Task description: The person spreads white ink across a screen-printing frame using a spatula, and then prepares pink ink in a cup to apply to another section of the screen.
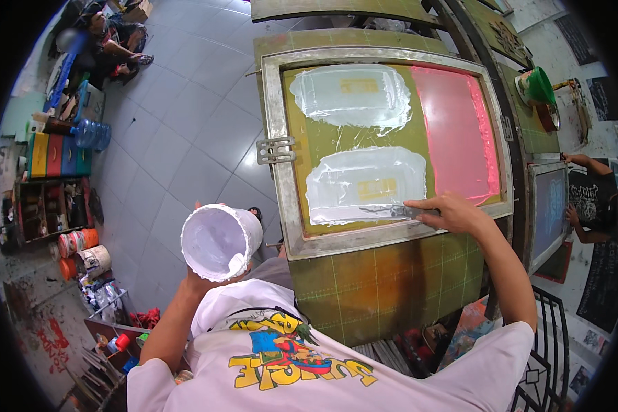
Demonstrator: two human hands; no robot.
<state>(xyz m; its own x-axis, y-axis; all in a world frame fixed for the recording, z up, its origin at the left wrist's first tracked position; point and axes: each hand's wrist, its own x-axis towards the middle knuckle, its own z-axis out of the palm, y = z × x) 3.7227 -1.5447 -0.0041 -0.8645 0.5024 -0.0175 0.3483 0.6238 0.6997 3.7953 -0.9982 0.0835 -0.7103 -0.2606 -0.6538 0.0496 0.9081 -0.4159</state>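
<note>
My left hand [202, 278] holds a white plastic bucket [209, 237] from below, its rim smeared with white paste and its fingers mostly hidden. My right hand [446, 213] grips a metal spatula [398, 210] over the lower of two white ink patches [336, 172] on a green screen mesh [343, 137]. A second white patch [316, 93] lies above, and a pink ink band [460, 137] covers the right side. A metal frame [281, 206] with a hinge clamp [275, 150] borders the screen, which rests on a green gridded board [384, 288].
At right a co-worker [590, 199] works at another screen [549, 213], near a green bucket [535, 86]. At top left a person [113, 48] sits on the tiled floor [172, 117]. Coloured drawers [55, 154], a water jug [89, 134] and paint tubs [82, 250] line the left wall.
</note>
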